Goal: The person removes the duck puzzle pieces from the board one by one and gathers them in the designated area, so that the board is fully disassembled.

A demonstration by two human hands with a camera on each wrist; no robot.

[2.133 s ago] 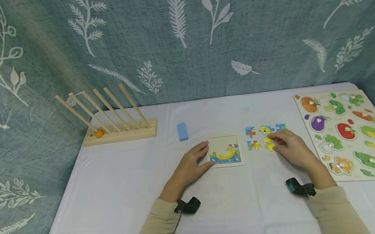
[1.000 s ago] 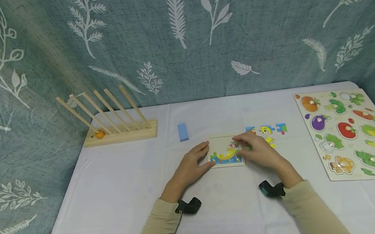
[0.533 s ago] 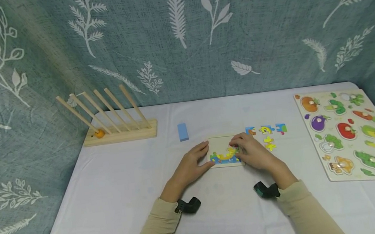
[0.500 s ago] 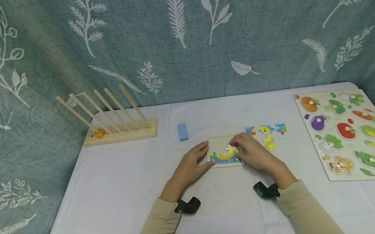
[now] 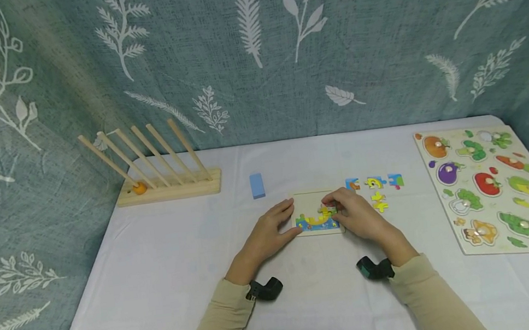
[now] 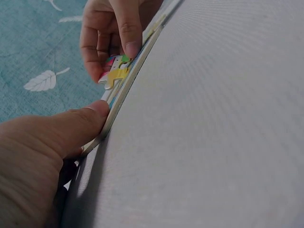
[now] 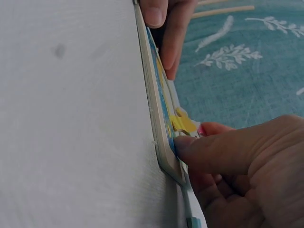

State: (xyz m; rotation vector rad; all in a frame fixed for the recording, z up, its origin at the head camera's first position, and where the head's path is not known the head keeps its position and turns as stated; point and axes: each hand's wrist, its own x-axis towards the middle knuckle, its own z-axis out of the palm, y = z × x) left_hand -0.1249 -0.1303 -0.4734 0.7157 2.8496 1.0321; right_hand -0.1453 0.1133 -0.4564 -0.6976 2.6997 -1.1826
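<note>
In the head view, my left hand [image 5: 269,235] grips the left side of a small wooden puzzle tray [image 5: 305,199]; its thumb lies on the near edge in the left wrist view. Joined blue and yellow pieces [image 5: 318,224] fill the tray's near part. My right hand [image 5: 361,213] pinches a jigsaw piece [image 6: 118,74] with yellow, pink and green on it, over the tray's right side. That jigsaw piece [image 7: 183,122] stands tilted above the tray, partly covered by the fingers. Several loose puzzle pieces [image 5: 374,183] lie just right of the tray.
A blue block [image 5: 257,185] lies behind the tray to the left. Farther left stands a wooden peg rack [image 5: 169,192] with an orange bead [image 5: 139,188]. On the right is a vegetable knob puzzle board [image 5: 505,190]. A patterned curtain [image 5: 211,56] hangs behind the table.
My right hand has moved left from the loose pieces to the tray, and now pinches a tilted piece there. One loose piece is gone from beside the tray. My left hand stays put.
</note>
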